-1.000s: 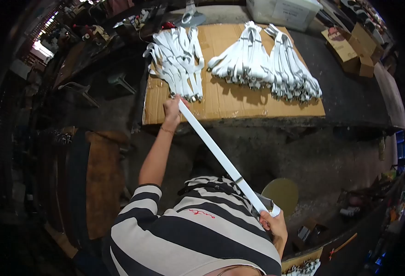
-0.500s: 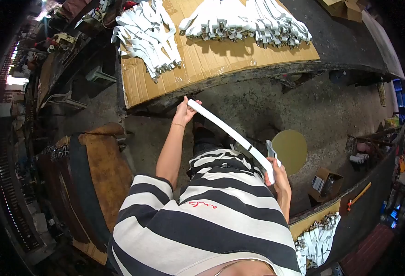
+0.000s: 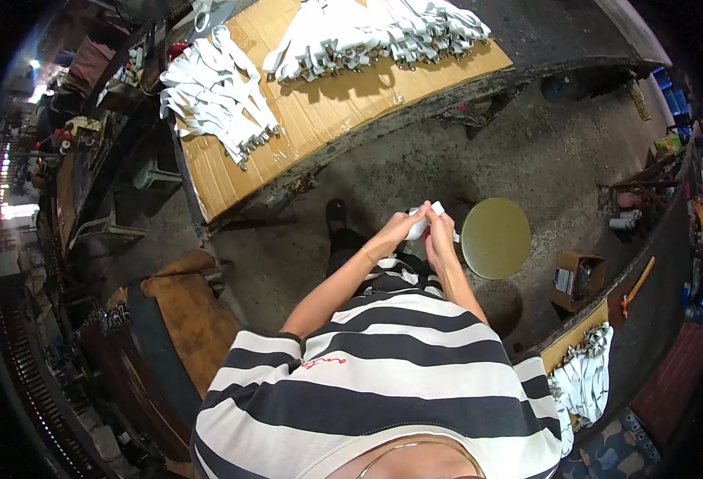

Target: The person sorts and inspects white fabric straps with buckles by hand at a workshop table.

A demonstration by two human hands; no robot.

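Note:
Close together in front of my body, both hands hold one white strap. My left hand is closed on it from the left side. On the right, my right hand has its fingers closed round the strap too, beside my left fingertips. The strap is bunched between the hands and partly hidden by the fingers. Beyond them, white straps with metal buckles lie in bunches on a cardboard sheet.
A round olive stool top stands just right of my hands. At the right are a small open box, an orange-handled hammer and more white straps. A brown padded piece lies at the left.
My left hand has moved right and down to meet my right hand, which moved up and left. The strap, stretched between them before, is now gathered. The whole view has shifted.

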